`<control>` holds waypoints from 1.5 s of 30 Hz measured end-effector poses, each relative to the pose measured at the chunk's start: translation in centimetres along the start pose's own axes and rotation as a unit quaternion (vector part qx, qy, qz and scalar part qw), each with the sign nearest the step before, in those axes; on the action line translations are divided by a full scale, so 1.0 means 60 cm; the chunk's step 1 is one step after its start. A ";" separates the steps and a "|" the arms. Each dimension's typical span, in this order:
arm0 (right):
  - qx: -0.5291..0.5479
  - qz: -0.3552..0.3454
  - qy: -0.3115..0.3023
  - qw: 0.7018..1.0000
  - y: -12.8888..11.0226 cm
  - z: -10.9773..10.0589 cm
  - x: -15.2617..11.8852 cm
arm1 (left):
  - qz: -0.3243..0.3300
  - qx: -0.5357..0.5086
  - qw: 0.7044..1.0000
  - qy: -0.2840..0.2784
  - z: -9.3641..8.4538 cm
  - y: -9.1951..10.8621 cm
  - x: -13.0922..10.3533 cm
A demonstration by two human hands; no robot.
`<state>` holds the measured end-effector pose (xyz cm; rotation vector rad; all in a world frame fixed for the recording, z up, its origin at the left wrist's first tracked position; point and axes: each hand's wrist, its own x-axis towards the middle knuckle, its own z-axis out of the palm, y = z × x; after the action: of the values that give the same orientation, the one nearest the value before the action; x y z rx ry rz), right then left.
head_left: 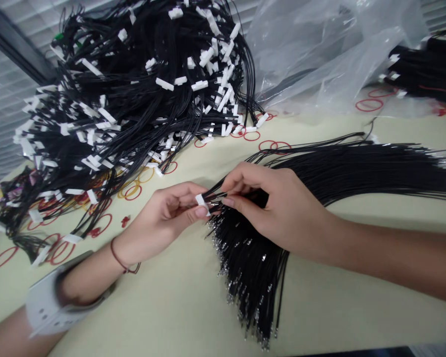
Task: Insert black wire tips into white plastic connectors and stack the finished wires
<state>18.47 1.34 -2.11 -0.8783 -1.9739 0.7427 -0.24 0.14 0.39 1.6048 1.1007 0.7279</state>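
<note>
Between the thumb and fingers of my left hand (pixel 167 218) is a small white connector (pixel 201 202), with a few black wires running from it to the right. My right hand (pixel 278 206) pinches a thin black wire close to the connector, thumb against forefinger. Whether the wire's tip sits inside the connector is too small to tell. Beneath my right hand lies a thick bundle of black wires (pixel 252 267), its ends tipped with shiny metal terminals and fanned toward me. The bundle curves away to the right.
A large heap of black cables with white connectors (pixel 144 89) fills the back left. Red rubber bands (pixel 63 252) are scattered on the pale table (pixel 152 307). A clear plastic bag (pixel 330 54) lies at the back, with more black cables (pixel 427 69) to its right.
</note>
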 end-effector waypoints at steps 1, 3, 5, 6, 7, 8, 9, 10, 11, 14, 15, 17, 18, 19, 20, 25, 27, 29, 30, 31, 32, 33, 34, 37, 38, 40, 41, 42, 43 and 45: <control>0.002 0.000 0.001 1.000 -0.001 0.000 0.000 | -0.001 0.000 1.000 -0.002 0.000 0.000 -0.001; 0.003 -0.003 0.005 1.000 -0.002 -0.001 -0.001 | -0.003 -0.002 1.000 -0.001 -0.001 0.000 -0.002; 0.003 -0.004 0.004 1.000 -0.002 -0.002 -0.001 | -0.004 -0.005 1.000 -0.001 -0.001 0.000 -0.002; 0.002 -0.005 0.005 1.000 -0.002 -0.002 -0.001 | -0.006 -0.006 1.000 -0.001 -0.002 0.000 -0.002; 0.001 -0.005 0.004 1.000 -0.002 -0.001 -0.001 | -0.008 -0.005 1.000 -0.002 -0.002 -0.001 -0.001; 0.001 -0.006 0.003 1.000 -0.002 -0.001 0.000 | -0.010 -0.003 1.000 -0.003 -0.002 -0.001 -0.001; 0.002 -0.007 0.002 1.000 -0.002 -0.001 0.000 | -0.011 -0.001 1.000 -0.004 -0.002 -0.001 -0.001; 0.003 -0.009 0.001 1.000 -0.002 0.000 0.000 | -0.011 0.003 1.000 -0.005 -0.002 -0.001 0.000; 0.004 -0.010 0.001 1.000 -0.002 0.000 0.000 | -0.009 0.006 1.000 -0.004 -0.002 -0.002 0.000; 0.010 -0.010 -0.001 1.000 -0.003 0.001 -0.001 | -0.003 0.016 1.000 -0.005 -0.002 -0.002 0.001; 0.012 -0.011 -0.003 1.000 -0.004 0.001 -0.001 | 0.000 0.017 1.000 -0.008 -0.002 -0.003 0.001; 0.017 -0.013 -0.009 1.000 -0.005 0.001 -0.002 | 0.005 0.020 1.000 -0.013 -0.003 -0.004 0.002; 0.018 -0.014 -0.011 1.000 -0.005 0.001 -0.002 | 0.007 0.022 1.000 -0.013 -0.003 -0.004 0.002; 0.019 -0.014 -0.013 1.000 -0.005 0.001 -0.002 | 0.009 0.024 1.000 -0.012 -0.004 -0.004 0.002; 0.021 -0.014 -0.014 1.000 -0.005 0.001 -0.002 | 0.008 0.029 1.000 -0.009 -0.004 -0.004 0.001; 0.041 -0.014 -0.021 0.999 -0.006 0.002 0.001 | -0.011 0.017 1.000 -0.010 -0.003 -0.001 -0.001; 0.045 -0.015 -0.020 0.999 -0.006 0.001 0.001 | -0.017 -0.003 1.000 -0.018 -0.002 -0.001 -0.001; 0.045 -0.015 -0.019 0.999 -0.005 0.001 0.001 | -0.014 -0.009 1.000 -0.018 -0.002 -0.001 0.000; 0.045 -0.015 -0.019 0.999 -0.005 0.001 0.000 | -0.012 -0.005 1.000 -0.015 -0.001 0.000 0.000; 0.043 -0.014 -0.020 0.999 -0.005 0.002 0.000 | -0.010 0.001 1.000 -0.009 -0.001 0.000 0.000; 0.040 -0.014 -0.020 0.999 -0.005 0.002 -0.001 | -0.008 0.008 1.000 -0.003 -0.001 0.000 0.001; 0.036 -0.014 -0.020 0.999 -0.005 0.002 -0.001 | -0.008 0.014 1.000 0.002 -0.001 0.000 0.001; 0.032 -0.014 -0.019 0.999 -0.005 0.002 -0.001 | -0.010 0.019 1.000 0.005 -0.002 0.000 0.001; 0.019 -0.018 -0.025 0.999 -0.006 0.002 0.000 | -0.016 0.023 1.000 0.013 -0.002 0.000 0.000; 0.016 -0.019 -0.028 0.999 -0.006 0.002 0.000 | -0.021 0.021 0.999 0.015 -0.003 0.000 0.000; 0.007 -0.023 -0.032 0.999 -0.007 0.003 0.000 | -0.029 0.012 0.999 0.015 -0.003 0.000 -0.001; 0.003 -0.024 -0.032 0.999 -0.007 0.003 -0.001 | -0.033 0.009 0.999 0.014 -0.003 0.000 -0.001; 0.000 -0.026 -0.032 0.999 -0.007 0.004 -0.001 | -0.036 0.007 0.999 0.014 -0.003 0.000 -0.001; -0.002 -0.027 -0.033 0.999 -0.007 0.004 -0.001 | -0.037 0.008 0.999 0.016 -0.003 0.000 -0.002; -0.001 -0.030 -0.034 0.999 -0.007 0.004 -0.002 | -0.035 0.019 0.999 0.022 -0.003 0.000 -0.002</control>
<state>18.18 0.98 -1.94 -0.8011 -2.0527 0.7454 -0.43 0.08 0.43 1.5797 1.2030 0.7019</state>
